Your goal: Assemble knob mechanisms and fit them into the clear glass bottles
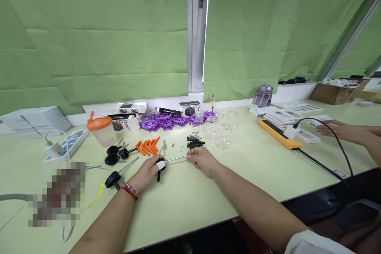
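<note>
My left hand is closed around a black plastic part with a short stem pointing down; its thumb has a white wrap. From that part a thin metal rod runs to the right. The fingertips of my right hand pinch the rod's far end. Beyond my hands lie orange angled pieces, small screws, springs and several black cylindrical parts. Left of my left hand rests another black part with a stem, near more black round parts.
Purple wheel-like parts and clear glass-like jars stand at the back. An orange-lidded cup and a white power strip are left. Right are a yellow power strip with a cable and another person's hands.
</note>
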{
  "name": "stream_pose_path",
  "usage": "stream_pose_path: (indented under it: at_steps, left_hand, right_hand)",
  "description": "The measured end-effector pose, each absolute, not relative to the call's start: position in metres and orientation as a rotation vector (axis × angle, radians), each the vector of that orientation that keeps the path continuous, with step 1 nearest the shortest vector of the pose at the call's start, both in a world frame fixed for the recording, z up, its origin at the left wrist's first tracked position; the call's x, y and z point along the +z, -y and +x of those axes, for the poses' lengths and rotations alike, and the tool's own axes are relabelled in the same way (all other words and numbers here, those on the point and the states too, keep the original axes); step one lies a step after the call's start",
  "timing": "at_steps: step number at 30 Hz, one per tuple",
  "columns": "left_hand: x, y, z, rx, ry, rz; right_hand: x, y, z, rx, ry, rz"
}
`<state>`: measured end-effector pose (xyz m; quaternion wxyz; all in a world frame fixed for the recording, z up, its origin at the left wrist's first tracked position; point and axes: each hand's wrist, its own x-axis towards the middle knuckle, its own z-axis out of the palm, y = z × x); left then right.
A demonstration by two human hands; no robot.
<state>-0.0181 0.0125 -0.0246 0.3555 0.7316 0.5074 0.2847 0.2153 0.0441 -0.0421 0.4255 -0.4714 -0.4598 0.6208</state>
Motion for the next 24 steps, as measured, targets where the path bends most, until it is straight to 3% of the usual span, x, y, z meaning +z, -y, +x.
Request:
stream_pose_path:
  at_steps: [24]
  left_hand:
    - [-0.0279, -0.014, -0.02, 0.733, -1.301, 1.922]
  right_hand:
    - [-0.0466, -0.0446, 0.2155, 1.517, 1.257, -1.2]
